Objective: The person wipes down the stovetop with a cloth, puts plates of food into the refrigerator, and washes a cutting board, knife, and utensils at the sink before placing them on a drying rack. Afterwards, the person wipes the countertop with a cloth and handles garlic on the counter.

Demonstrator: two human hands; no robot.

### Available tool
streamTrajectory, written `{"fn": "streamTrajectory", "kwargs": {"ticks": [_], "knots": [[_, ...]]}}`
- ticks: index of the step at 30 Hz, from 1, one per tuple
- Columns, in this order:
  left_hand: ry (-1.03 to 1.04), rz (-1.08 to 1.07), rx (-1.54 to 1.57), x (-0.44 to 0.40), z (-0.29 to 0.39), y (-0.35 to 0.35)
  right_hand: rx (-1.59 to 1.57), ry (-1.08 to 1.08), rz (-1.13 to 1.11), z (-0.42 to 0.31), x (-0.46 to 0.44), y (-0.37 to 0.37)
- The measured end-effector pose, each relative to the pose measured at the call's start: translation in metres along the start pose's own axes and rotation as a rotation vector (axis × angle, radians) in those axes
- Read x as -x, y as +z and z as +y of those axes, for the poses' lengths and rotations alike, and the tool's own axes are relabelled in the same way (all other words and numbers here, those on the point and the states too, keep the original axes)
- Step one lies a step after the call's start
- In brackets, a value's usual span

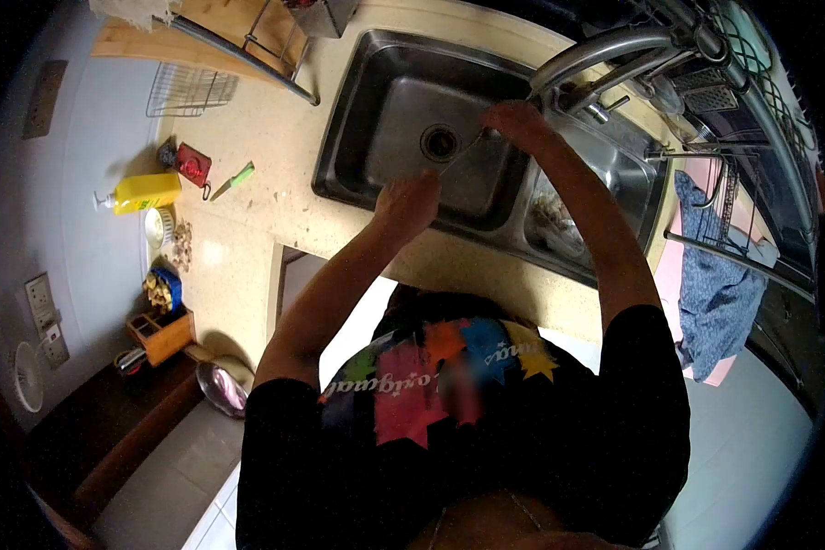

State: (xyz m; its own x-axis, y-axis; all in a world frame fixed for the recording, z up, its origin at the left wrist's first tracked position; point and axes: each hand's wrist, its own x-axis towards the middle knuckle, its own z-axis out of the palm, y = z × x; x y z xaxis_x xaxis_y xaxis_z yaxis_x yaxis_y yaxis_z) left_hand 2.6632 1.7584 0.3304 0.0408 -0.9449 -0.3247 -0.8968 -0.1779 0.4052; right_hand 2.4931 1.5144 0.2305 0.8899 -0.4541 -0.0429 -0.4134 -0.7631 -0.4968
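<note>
hands grip a thin strand over the large basin

the left hand (408,206) is curled into a fist at the near side of the large basin (390,105), at one end of a thin, pale strand (463,154); its fingertips are hidden. the right hand (515,124), fingers bent, is at the strand's other end, near the faucet (605,48); whether it pinches or wraps the strand, i cannot tell. the strand runs slantwise between the hands, above the large basin and just beside the drain (440,143).

right of this, the small basin (600,156) holds crumpled clear plastic (555,220) with something brownish, too unclear to name.

on the counter (266,147) to the left lie a green-handled knife (233,181) and a red packet (193,164). near them stands a yellow pump bottle (148,193), beside a small white bowl (159,227); its contents are unclear. brown bits (182,246) are scattered by it. farther down, a blue container (169,282) holds yellowish pieces (156,291), next to a wooden box (167,341) with open compartments.
</note>
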Motion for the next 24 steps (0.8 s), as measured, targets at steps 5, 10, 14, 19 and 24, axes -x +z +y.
{"fn": "streamTrajectory", "kwargs": {"ticks": [5, 10, 14, 19, 24], "knots": [[0.407, 0.325, -0.005, -0.008, -0.044, 0.037, -0.267, 0.059, -0.143, -0.014, 0.002, -0.055], [-0.238, -0.140, 0.990, 0.002, -0.001, 0.002, -0.875, 0.465, 0.367, 0.020, 0.012, -0.021], [-0.251, -0.332, 1.154, -0.007, 0.019, 0.014, -0.916, 0.452, 0.862, 0.022, -0.006, 0.024], [-0.329, -0.276, 1.355, -0.015, 0.034, 0.026, -1.696, 0.821, 0.845, -0.051, -0.006, 0.030], [-0.222, -0.353, 1.338, -0.019, 0.026, 0.027, -2.047, 0.398, 0.758, -0.027, -0.003, 0.067]]}}
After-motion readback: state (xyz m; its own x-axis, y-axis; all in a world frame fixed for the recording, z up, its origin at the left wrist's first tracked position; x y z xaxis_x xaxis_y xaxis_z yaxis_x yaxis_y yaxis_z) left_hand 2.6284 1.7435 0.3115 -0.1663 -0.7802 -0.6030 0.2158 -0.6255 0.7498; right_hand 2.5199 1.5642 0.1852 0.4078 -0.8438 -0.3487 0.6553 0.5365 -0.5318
